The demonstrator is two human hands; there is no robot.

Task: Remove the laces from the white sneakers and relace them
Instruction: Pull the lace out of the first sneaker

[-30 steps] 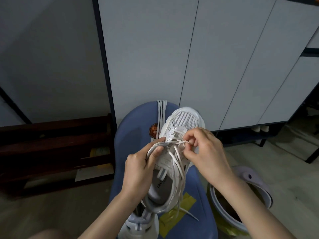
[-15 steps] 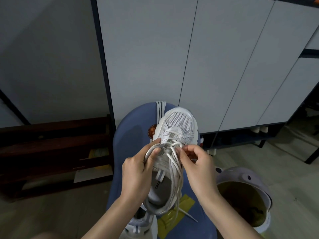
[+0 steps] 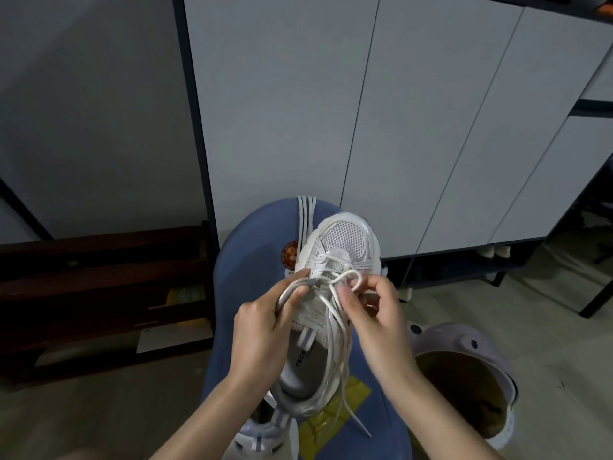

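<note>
cabinet doors (image 3: 282, 127) close behind sneaker (image 3: 335, 277), bucket (image 3: 464, 376) blocking right

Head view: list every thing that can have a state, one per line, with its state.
white sneaker: held toe away, partly laced
lace: threaded near the toe, ends hanging loose
left hand: grips the sneaker's side
right hand: pinches a loop of the lace
second sneaker: below, mostly hidden
loose lace: draped over the blue chair
cabinet doors: closed

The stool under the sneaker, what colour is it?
Blue: the stool seat shows plainly in the head view, beneath the sneaker.
</note>
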